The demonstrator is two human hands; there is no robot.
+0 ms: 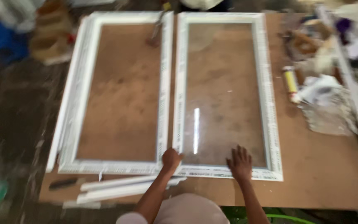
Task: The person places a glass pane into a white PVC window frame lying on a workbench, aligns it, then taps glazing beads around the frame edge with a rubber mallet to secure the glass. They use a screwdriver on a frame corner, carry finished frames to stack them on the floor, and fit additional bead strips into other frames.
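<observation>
Two white window frames are seen lying flat, side by side, on a brown bench [320,166]. The right frame [270,124] is glazed, a bright streak of light being reflected near its near end; through the left frame [83,83] the bare bench surface is seen. The left hand [171,159] is closed over the near left corner of the right frame, at the gap between the two frames, with the fingers curled together. The right hand [240,162] is laid flat on the glass at the near rail of the same frame, with the fingers [239,151] spread. White strips [125,188] are stacked loosely at the near edge of the bench, just beside the left forearm, and a dark tool [65,183] is seen to their left. A yellow tube [289,83] lies to the right of the glazed frame, beside a heap of crumpled wrapping and clutter [332,95]. At the far end of the left frame a blurred tool [156,33] is seen; its kind cannot be told.
</observation>
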